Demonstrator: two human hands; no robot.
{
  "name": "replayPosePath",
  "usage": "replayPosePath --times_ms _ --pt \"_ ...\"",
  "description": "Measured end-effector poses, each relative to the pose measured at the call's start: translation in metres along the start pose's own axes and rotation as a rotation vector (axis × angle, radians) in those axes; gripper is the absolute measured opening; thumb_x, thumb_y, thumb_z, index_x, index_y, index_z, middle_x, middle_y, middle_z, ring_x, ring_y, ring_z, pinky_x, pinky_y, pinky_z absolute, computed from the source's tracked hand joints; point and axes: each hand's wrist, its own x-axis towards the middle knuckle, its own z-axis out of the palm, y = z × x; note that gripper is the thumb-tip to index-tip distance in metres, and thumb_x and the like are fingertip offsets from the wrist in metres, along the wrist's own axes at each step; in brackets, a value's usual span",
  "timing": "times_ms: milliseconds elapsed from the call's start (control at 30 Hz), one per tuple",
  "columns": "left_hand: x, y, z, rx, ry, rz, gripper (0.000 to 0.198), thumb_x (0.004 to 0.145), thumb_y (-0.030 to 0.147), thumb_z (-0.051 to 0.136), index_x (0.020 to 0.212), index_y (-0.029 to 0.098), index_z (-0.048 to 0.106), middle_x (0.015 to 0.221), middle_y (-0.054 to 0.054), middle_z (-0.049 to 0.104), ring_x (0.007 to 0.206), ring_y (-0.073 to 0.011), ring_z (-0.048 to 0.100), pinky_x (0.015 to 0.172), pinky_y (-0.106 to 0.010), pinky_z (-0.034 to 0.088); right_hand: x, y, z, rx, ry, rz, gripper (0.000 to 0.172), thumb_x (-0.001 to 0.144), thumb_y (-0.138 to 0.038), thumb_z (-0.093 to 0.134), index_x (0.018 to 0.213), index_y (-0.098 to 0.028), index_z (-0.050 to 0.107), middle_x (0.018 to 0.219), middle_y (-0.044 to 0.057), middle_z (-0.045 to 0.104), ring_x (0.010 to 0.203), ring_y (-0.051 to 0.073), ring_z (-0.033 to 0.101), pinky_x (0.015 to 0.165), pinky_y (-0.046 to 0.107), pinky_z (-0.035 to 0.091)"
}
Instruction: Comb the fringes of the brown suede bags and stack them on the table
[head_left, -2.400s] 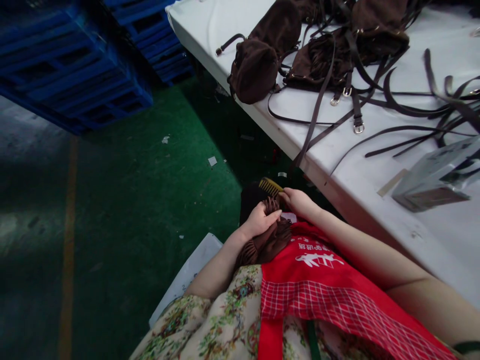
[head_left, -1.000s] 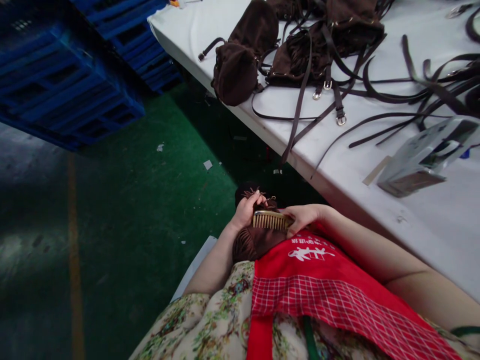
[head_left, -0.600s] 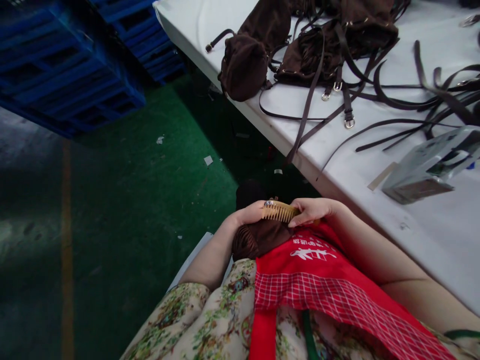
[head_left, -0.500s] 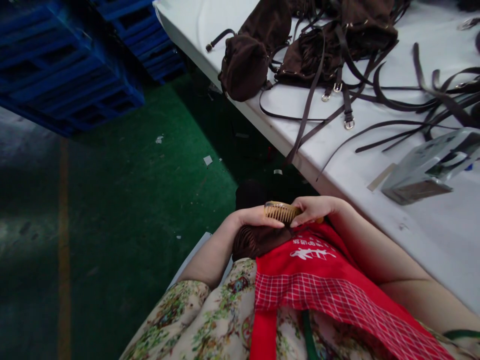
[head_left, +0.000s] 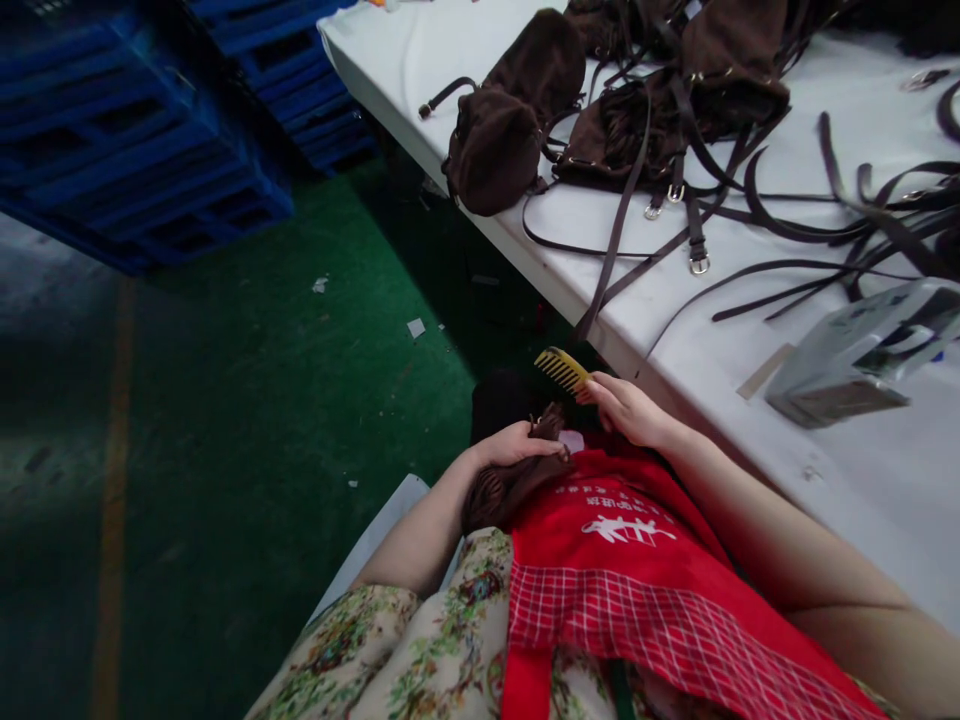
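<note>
A brown fringed bag (head_left: 504, 487) lies on my lap, against my red apron (head_left: 637, 560). My left hand (head_left: 516, 444) is closed on the bag's fringe and presses it down on my knee. My right hand (head_left: 625, 407) is closed on the handle of a yellow wide-toothed comb (head_left: 560, 367). The comb is lifted clear of the fringe, just above and beyond my left hand, with its teeth pointing away from me.
A white table (head_left: 675, 320) runs along the right. On it lie brown suede bags (head_left: 501, 135), several dark straps (head_left: 757, 215) with buckles, and a silvery packet (head_left: 862, 355). Blue plastic pallets (head_left: 135, 130) are stacked at the upper left on the green floor (head_left: 300, 370).
The comb was low against the fringe beside my left hand half a second ago. It is now raised up and away from the fringe. My left hand has stayed on the bag.
</note>
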Motion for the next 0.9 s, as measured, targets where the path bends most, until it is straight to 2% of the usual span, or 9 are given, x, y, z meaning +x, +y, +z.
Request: replayPosePath --times_ms 67,167,267,367,500,600,700,767,900 --pt "-0.004 -0.003 -0.005 -0.101 0.057 0.042 0.034 0.07 0.043 0.072 0.083 0.012 0.07 0.085 -0.006 0.07 0.078 -0.0156 0.062 0.083 -0.029 0.047 -0.012 -0.006 0.011 -0.192 0.07 -0.079 0.039 0.098 -0.043 0.023 0.092 -0.019 0.054 0.077 0.005 0.062 0.069 0.015 0.059 0.065 0.026 0.042" --pt "-0.003 -0.006 -0.005 -0.183 0.091 0.082 0.034 0.067 0.042 0.076 0.083 0.013 0.07 0.086 -0.006 0.07 0.081 -0.0167 0.063 0.085 -0.03 0.047 -0.026 -0.017 0.032 -0.481 -0.036 -0.133 0.028 0.097 -0.034 0.03 0.093 -0.02 0.053 0.089 0.006 0.063 0.074 0.016 0.061 0.065 0.026 0.04" --pt "-0.002 -0.006 -0.001 -0.125 0.055 0.098 0.033 0.068 0.042 0.074 0.083 0.013 0.07 0.086 -0.007 0.07 0.084 -0.018 0.063 0.086 -0.03 0.047 -0.025 -0.02 0.046 -0.665 -0.131 -0.117 0.016 0.094 -0.029 0.04 0.097 -0.02 0.053 0.091 0.006 0.062 0.073 0.016 0.062 0.06 0.025 0.038" --pt "-0.006 -0.003 0.005 -0.022 0.018 0.136 0.033 0.074 0.044 0.069 0.083 0.013 0.07 0.087 -0.007 0.07 0.086 -0.0181 0.063 0.088 -0.031 0.046 -0.012 -0.009 0.045 -0.764 -0.142 -0.076 0.016 0.091 -0.028 0.048 0.103 -0.02 0.052 0.095 0.007 0.063 0.076 0.017 0.064 0.059 0.025 0.038" --pt "-0.013 0.002 0.009 0.096 0.021 0.189 0.033 0.079 0.045 0.063 0.082 0.013 0.069 0.087 -0.007 0.069 0.086 -0.0171 0.062 0.088 -0.029 0.046 0.007 0.02 0.031 -0.796 -0.064 0.109 0.024 0.097 -0.032 0.033 0.102 -0.019 0.053 0.092 0.008 0.065 0.075 0.018 0.064 0.056 0.025 0.035" --pt "-0.013 0.001 0.008 0.094 0.032 0.232 0.033 0.08 0.045 0.062 0.081 0.013 0.069 0.084 -0.007 0.069 0.083 -0.0164 0.062 0.086 -0.029 0.046 0.008 0.027 0.02 -0.697 0.032 0.185 0.033 0.099 -0.036 0.025 0.098 -0.019 0.053 0.087 0.007 0.067 0.073 0.019 0.064 0.058 0.027 0.036" --pt "-0.01 -0.002 0.006 0.018 0.031 0.23 0.03 0.078 0.042 0.065 0.081 0.012 0.069 0.084 -0.007 0.069 0.081 -0.0162 0.062 0.085 -0.029 0.046 -0.006 0.009 0.018 -0.538 0.078 -0.001 0.034 0.099 -0.037 0.023 0.098 -0.02 0.053 0.087 0.007 0.066 0.076 0.018 0.062 0.066 0.027 0.039" --pt "-0.006 -0.004 0.006 -0.054 0.056 0.193 0.03 0.074 0.041 0.069 0.085 0.013 0.069 0.087 -0.006 0.069 0.081 -0.0163 0.062 0.084 -0.03 0.047 -0.018 -0.008 0.024 -0.519 0.013 -0.135 0.032 0.098 -0.036 0.026 0.101 -0.02 0.053 0.092 0.007 0.066 0.08 0.018 0.062 0.069 0.026 0.04" --pt "-0.004 -0.004 0.01 -0.08 0.06 0.136 0.031 0.071 0.039 0.072 0.087 0.013 0.069 0.089 -0.007 0.07 0.083 -0.0168 0.063 0.084 -0.03 0.048 -0.026 -0.024 0.039 -0.691 -0.143 -0.127 0.021 0.095 -0.03 0.037 0.102 -0.02 0.054 0.095 0.008 0.065 0.079 0.017 0.063 0.063 0.025 0.038"
